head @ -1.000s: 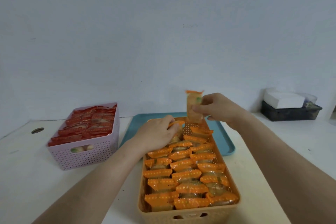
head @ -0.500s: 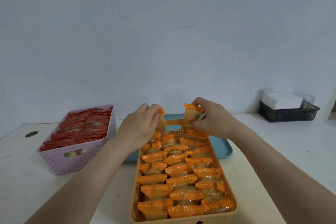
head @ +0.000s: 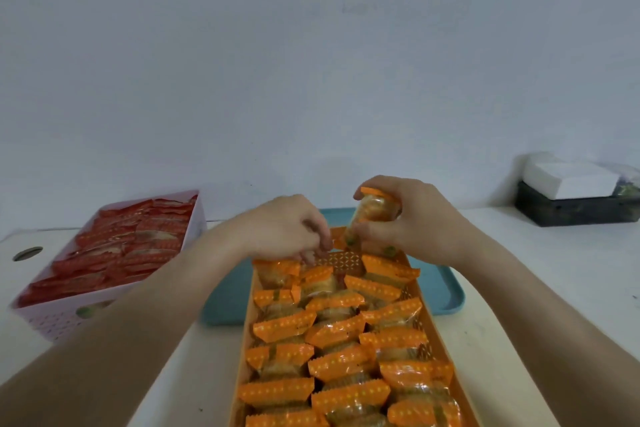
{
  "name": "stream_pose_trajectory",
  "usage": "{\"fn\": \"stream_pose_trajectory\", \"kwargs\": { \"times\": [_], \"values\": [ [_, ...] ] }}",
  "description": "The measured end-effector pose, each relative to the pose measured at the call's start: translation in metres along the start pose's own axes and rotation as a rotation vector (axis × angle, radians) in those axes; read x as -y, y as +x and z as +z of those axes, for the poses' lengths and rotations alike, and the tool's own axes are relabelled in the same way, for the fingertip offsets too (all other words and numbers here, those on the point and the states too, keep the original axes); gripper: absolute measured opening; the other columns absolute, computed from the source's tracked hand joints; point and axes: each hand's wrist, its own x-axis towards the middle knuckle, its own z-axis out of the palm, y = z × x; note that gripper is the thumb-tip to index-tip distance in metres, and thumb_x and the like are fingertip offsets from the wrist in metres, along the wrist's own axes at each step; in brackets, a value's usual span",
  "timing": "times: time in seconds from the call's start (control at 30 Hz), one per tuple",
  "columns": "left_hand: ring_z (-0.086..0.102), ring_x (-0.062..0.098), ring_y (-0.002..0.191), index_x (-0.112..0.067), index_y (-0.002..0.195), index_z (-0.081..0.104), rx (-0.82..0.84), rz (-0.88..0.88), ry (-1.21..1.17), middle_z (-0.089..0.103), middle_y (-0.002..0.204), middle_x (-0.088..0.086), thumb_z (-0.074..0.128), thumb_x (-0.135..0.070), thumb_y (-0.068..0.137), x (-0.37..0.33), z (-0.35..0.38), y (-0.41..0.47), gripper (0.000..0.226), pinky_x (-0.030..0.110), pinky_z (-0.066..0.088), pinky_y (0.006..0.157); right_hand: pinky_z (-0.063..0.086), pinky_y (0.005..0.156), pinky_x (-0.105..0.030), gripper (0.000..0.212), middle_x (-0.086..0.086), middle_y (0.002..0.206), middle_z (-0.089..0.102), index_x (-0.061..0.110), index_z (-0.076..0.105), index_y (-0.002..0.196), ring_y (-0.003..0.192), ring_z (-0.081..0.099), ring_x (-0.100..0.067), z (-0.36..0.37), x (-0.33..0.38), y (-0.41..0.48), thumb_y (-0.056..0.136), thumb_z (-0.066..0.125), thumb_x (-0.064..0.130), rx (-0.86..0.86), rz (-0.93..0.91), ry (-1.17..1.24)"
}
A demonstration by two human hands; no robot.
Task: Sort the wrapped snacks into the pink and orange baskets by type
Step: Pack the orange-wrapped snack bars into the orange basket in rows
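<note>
The orange basket in front of me is packed with rows of orange-wrapped snacks. My right hand grips one orange-wrapped snack upright over the basket's far end. My left hand reaches down at the far left of the basket, fingertips curled onto the packets there; I cannot tell whether it grips one. The pink basket at the left holds several red-wrapped snacks.
A teal tray lies under the far end of the orange basket. A dark box with white packets stands at the back right by the wall. A round hole is in the white tabletop at far left.
My right hand has lowered the snack towards the basket's far end and tilted it. My left hand rose from the packets, then dropped back onto the far-left row.
</note>
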Motion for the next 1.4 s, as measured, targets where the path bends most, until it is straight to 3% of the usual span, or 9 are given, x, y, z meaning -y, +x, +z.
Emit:
{"fn": "stream_pose_trajectory", "kwargs": {
  "times": [0.1,0.2,0.37,0.57,0.7,0.77,1.03,1.2,1.4],
  "values": [
    [0.063,0.015,0.095,-0.025,0.114,0.068,0.262,0.107,0.597,0.071,0.106,-0.003,0.050,-0.012,0.091,-0.011,0.012,0.013,0.033,0.034,0.051,0.085,0.054,0.076,-0.033,0.033,0.012,0.090,0.068,0.034,0.063,0.104,0.086,0.062,-0.011,0.002,0.007,0.001,0.072,0.071,0.038,0.006,-0.035,-0.142],
    [0.058,0.024,0.086,-0.014,0.113,0.060,0.374,0.107,0.881,0.063,0.100,0.007,0.045,-0.014,0.095,-0.028,0.023,0.022,0.023,0.037,0.049,0.074,0.053,0.077,-0.040,0.028,0.006,0.092,0.068,0.029,0.062,0.101,0.088,0.061,-0.019,0.001,0.012,-0.001,0.074,0.065,0.039,0.021,-0.048,-0.262],
    [0.049,0.021,0.075,-0.003,0.107,0.059,0.434,0.179,1.118,0.057,0.101,0.010,0.046,0.002,0.092,-0.041,0.031,0.022,0.021,0.031,0.041,0.066,0.050,0.080,-0.037,0.035,0.002,0.099,0.064,0.026,0.056,0.113,0.093,0.058,-0.020,0.000,0.011,-0.006,0.079,0.060,0.035,0.077,-0.048,-0.293],
    [0.050,0.022,0.063,-0.013,0.086,0.057,0.174,0.233,1.037,0.045,0.066,-0.002,0.053,-0.008,0.088,-0.036,0.024,0.016,0.006,0.033,0.041,0.056,0.047,0.072,-0.032,0.032,0.005,0.093,0.063,0.028,0.054,0.107,0.087,0.057,-0.018,-0.005,0.008,-0.011,0.079,0.067,0.033,0.032,-0.031,-0.249],
    [0.060,0.020,0.085,-0.026,0.105,0.064,-0.052,0.162,0.828,0.066,0.088,-0.003,0.070,-0.035,0.079,-0.028,0.009,0.001,0.028,0.030,0.042,0.065,0.043,0.070,-0.029,0.027,0.006,0.091,0.064,0.027,0.058,0.099,0.091,0.059,-0.019,-0.008,0.014,-0.013,0.076,0.071,0.032,0.054,-0.030,-0.268],
    [0.058,0.015,0.083,-0.027,0.097,0.060,-0.113,0.109,0.682,0.065,0.086,-0.008,0.075,-0.048,0.073,-0.023,0.000,-0.003,0.034,0.032,0.046,0.067,0.042,0.074,-0.028,0.032,0.005,0.101,0.066,0.027,0.061,0.107,0.097,0.059,-0.019,-0.005,0.013,-0.012,0.077,0.072,0.034,0.080,-0.014,-0.292],
    [0.055,0.009,0.074,-0.028,0.087,0.056,-0.111,0.068,0.572,0.060,0.079,-0.010,0.075,-0.042,0.073,-0.017,-0.002,-0.016,0.027,0.030,0.044,0.060,0.050,0.080,-0.027,0.041,0.007,0.107,0.061,0.029,0.054,0.122,0.094,0.057,-0.013,-0.006,0.014,-0.007,0.083,0.067,0.030,0.245,0.013,-0.197],
    [0.058,0.013,0.085,-0.033,0.106,0.057,-0.077,0.079,0.569,0.064,0.093,-0.011,0.069,-0.045,0.079,-0.019,0.001,-0.020,0.032,0.034,0.050,0.073,0.052,0.077,-0.028,0.027,0.004,0.107,0.064,0.024,0.061,0.105,0.096,0.060,-0.016,-0.005,0.019,-0.008,0.079,0.066,0.023,0.146,0.016,-0.138],
    [0.053,0.015,0.084,-0.026,0.094,0.050,0.180,0.011,0.435,0.050,0.081,-0.012,0.043,-0.041,0.099,-0.010,0.007,-0.020,0.017,0.032,0.043,0.075,0.053,0.070,-0.025,0.006,0.005,0.091,0.068,0.025,0.067,0.085,0.084,0.063,-0.013,-0.002,0.018,-0.006,0.080,0.065,0.024,0.057,0.072,-0.019]
  ]
}}
